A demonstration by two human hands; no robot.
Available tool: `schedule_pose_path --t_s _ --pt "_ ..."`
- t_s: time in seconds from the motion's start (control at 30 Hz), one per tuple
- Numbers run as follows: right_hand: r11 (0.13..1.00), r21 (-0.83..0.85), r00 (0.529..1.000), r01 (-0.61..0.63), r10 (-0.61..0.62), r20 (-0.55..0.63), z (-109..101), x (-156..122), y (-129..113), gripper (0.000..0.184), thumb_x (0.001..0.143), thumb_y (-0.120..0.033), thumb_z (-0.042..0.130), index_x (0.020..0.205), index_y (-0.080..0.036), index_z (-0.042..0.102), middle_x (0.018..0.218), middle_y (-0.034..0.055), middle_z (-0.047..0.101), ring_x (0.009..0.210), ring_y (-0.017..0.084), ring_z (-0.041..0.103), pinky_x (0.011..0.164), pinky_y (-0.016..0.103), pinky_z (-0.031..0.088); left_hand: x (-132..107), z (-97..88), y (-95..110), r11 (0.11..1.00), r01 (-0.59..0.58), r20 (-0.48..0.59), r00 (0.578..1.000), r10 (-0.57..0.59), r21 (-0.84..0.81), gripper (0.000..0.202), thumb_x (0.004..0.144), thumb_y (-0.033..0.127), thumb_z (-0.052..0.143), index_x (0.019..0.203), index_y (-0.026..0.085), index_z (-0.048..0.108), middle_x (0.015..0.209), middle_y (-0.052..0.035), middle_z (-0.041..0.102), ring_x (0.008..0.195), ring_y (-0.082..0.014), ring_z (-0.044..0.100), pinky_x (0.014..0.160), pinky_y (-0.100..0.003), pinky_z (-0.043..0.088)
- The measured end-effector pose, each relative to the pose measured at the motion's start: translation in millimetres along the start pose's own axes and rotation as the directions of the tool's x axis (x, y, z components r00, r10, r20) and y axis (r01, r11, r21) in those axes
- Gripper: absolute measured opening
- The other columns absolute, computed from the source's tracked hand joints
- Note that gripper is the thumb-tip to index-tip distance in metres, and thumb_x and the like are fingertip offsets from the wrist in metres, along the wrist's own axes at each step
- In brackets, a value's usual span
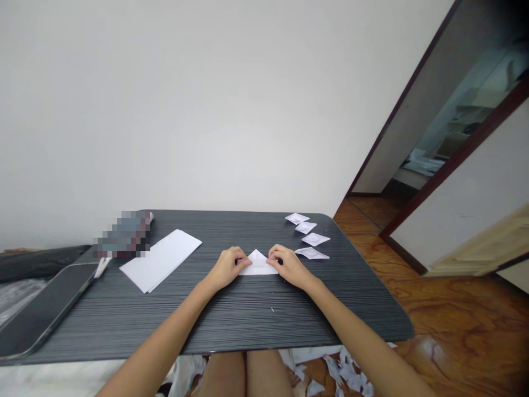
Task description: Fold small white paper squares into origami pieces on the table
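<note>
A small white paper point(258, 263), folded to a point at the top, lies on the dark striped table point(231, 320). My left hand point(226, 267) presses its left side with curled fingers. My right hand point(288, 264) pinches its right side, fingers bent onto the sheet. Both hands rest on the tabletop at the middle of the table.
Several folded white paper pieces point(313, 239) lie in a row at the right rear corner. A stack of white sheets point(161, 259) lies to the left. A dark phone point(45, 309) overhangs the left edge. Paper scraps point(343, 375) litter the wooden floor.
</note>
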State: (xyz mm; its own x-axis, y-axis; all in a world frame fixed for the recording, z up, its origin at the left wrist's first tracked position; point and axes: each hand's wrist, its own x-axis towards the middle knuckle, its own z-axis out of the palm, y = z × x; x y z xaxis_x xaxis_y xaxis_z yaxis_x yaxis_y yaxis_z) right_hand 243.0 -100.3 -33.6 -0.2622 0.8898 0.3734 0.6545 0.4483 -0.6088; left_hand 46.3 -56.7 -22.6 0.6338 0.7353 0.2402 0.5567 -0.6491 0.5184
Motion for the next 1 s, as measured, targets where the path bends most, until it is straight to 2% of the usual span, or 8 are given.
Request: schedule_pose_path --t_s 0.13,0.23,0.3,0.37,0.5,0.57,0.8,1.0 --pt "0.994 -0.091 0.996 -0.068 0.073 0.052 3 5 7 0.013 0.073 -0.02 0.05 0.061 -0.016 0.046 0.076 0.0021 0.046 0.071 0.013 0.046 0.067 0.027 0.038 0 4.1 0 0.984 0.088 -0.056 0.995 -0.08 0.152 0.02 0.076 0.028 0.043 0.069 0.015 0.057 0.071 -0.0049 0.057 0.072 -0.0173 0.049 0.066 -0.029 0.035" --pt "0.987 -0.142 0.996 -0.07 0.078 0.053 2 7 4 0.005 0.073 -0.017 0.05 0.075 -0.016 0.046 0.08 0.0021 0.044 0.074 0.014 0.045 0.069 0.028 0.039 -3 7.3 4 0.948 0.09 -0.1 0.993 -0.061 0.306 0.016 0.077 0.027 0.041 0.075 0.015 0.053 0.075 -0.0052 0.055 0.076 -0.0196 0.047 0.068 -0.033 0.034" --pt "0.976 -0.213 0.999 -0.038 0.045 0.03 2 6 -4 0.012 0.074 -0.014 0.049 0.084 -0.017 0.045 0.085 0.0033 0.043 0.079 0.016 0.044 0.071 0.029 0.039 -5 8.2 10 0.919 0.076 -0.126 0.992 -0.028 0.388 0.014 0.079 0.025 0.04 0.083 0.016 0.05 0.082 -0.0062 0.053 0.08 -0.021 0.045 0.068 -0.035 0.033" --pt "0.943 -0.331 0.999 0.019 -0.004 0.046 4 3 -13 0.012 0.076 -0.009 0.045 0.084 -0.018 0.046 0.086 0.0046 0.044 0.082 0.017 0.043 0.072 0.031 0.038 -5 8.5 16 0.892 0.004 -0.098 0.994 0.046 0.452 0.015 0.08 0.018 0.037 0.087 0.017 0.049 0.088 -0.007 0.05 0.082 -0.0211 0.044 0.067 -0.034 0.033" --pt "0.858 -0.498 0.988 0.129 -0.069 0.137 12 -6 -27 0.022 0.076 0.0 0.036 0.083 -0.016 0.049 0.086 0.0067 0.049 0.082 0.019 0.043 0.072 0.032 0.039 -4 10.0 24 0.854 -0.269 0.09 0.962 0.256 0.445 0.02 0.082 0.01 0.032 0.087 0.016 0.05 0.088 -0.0062 0.049 0.081 -0.0186 0.043 0.068 -0.031 0.035" --pt "0.847 -0.516 0.989 0.128 -0.07 0.13 15 -12 -29 0.024 0.075 0.001 0.036 0.085 -0.015 0.051 0.087 0.0075 0.051 0.082 0.019 0.044 0.074 0.032 0.039 -7 10.7 23 0.853 -0.308 0.119 0.951 0.285 0.421 0.019 0.083 0.012 0.033 0.084 0.015 0.051 0.086 -0.0065 0.05 0.08 -0.0177 0.043 0.07 -0.031 0.036" --pt "0.814 -0.577 0.997 0.066 -0.034 0.067 8 -26 -28 0.018 0.074 -0.001 0.039 0.077 -0.012 0.053 0.079 0.0096 0.052 0.082 0.021 0.045 0.075 0.033 0.04 -28 2.7 19 0.84 -0.143 0.028 0.988 0.151 0.523 0.021 0.076 0.006 0.036 0.066 0.012 0.053 0.073 -0.0085 0.051 0.075 -0.0186 0.045 0.072 -0.032 0.038" --pt "0.826 -0.558 0.996 -0.082 0.094 -0.006 9 -3 -26 0.011 0.077 -0.024 0.049 0.073 -0.015 0.051 0.079 0.009 0.052 0.08 0.021 0.047 0.071 0.034 0.039 -10 4.6 23 0.858 -0.022 -0.065 0.996 0.064 0.513 0.019 0.077 0.029 0.043 0.074 0.014 0.054 0.079 -0.0092 0.052 0.08 -0.0228 0.047 0.07 -0.037 0.036"
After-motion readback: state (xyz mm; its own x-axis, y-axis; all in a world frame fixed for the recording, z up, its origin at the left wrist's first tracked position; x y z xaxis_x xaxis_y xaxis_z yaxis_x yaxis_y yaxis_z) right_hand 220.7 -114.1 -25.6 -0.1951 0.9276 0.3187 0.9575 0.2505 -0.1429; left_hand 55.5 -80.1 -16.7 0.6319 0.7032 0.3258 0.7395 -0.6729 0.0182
